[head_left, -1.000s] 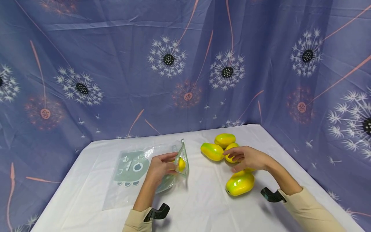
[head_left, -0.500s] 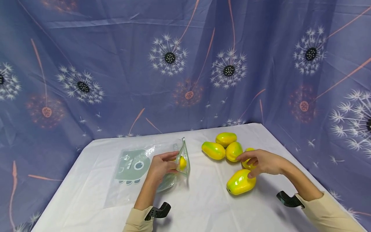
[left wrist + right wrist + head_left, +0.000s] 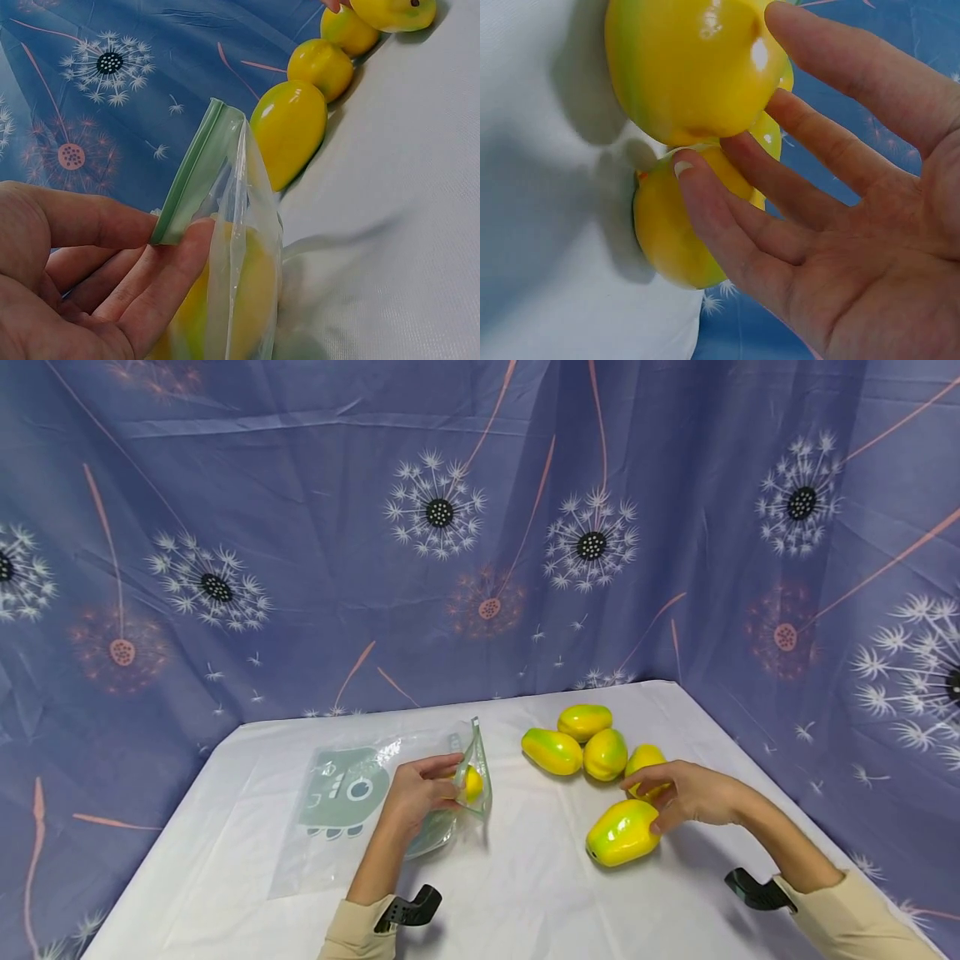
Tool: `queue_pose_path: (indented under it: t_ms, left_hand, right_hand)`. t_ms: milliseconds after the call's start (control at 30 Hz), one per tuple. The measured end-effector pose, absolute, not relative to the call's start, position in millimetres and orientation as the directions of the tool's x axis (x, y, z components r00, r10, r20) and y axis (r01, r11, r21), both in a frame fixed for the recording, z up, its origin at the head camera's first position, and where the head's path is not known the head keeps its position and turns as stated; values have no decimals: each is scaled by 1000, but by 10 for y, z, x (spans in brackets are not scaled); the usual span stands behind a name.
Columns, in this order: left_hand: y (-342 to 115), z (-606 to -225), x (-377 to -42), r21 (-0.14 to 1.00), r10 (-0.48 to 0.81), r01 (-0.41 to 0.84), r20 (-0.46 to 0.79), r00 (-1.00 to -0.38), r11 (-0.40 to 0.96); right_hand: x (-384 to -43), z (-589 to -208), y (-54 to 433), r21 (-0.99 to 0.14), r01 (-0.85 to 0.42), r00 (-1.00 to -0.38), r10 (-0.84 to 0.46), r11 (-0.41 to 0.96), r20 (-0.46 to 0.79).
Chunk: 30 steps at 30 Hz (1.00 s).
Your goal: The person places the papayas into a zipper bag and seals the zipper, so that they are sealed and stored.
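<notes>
My left hand (image 3: 411, 793) pinches the opened mouth of a clear zip bag (image 3: 300, 860) with a green monster print. One yellow papaya (image 3: 472, 785) shows inside it, and the green zip strip (image 3: 184, 180) lies between thumb and fingers in the left wrist view. On the right, my right hand (image 3: 701, 792) is over the nearest yellow-green papaya (image 3: 619, 837), its fingers spread and only loosely bent. In the right wrist view a fingertip meets or nearly meets that papaya (image 3: 686, 67); contact is hard to tell. Another papaya (image 3: 645, 758) sits just behind, partly covered by the fingers.
Three more papayas form a group farther back: one at the left (image 3: 551, 752), one at the rear (image 3: 585, 722), one in front (image 3: 605, 754). All rest on a white cloth-covered table (image 3: 517, 893). A blue dandelion-print curtain (image 3: 322, 568) hangs behind and at the sides.
The right hand has moved right and toward the front, from over the papaya group to the nearest papaya. The left hand and the bag keep their place.
</notes>
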<state>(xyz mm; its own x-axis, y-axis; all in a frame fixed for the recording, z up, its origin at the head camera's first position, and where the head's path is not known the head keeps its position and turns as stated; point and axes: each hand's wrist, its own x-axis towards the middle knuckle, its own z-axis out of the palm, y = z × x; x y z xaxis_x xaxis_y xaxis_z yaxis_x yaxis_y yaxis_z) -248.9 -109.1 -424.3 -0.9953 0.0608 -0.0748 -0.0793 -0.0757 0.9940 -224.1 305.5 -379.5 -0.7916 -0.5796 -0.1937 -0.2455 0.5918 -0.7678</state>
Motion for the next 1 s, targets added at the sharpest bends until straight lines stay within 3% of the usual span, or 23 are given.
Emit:
queue_pose_path:
  t_ms: [1000]
  left_hand:
    - [-1100, -4242, -2492, 995, 58, -88, -85, -995, -49]
  right_hand:
    - [-2260, -3866, 3011, -767, -273, -766, -613, 581, -192]
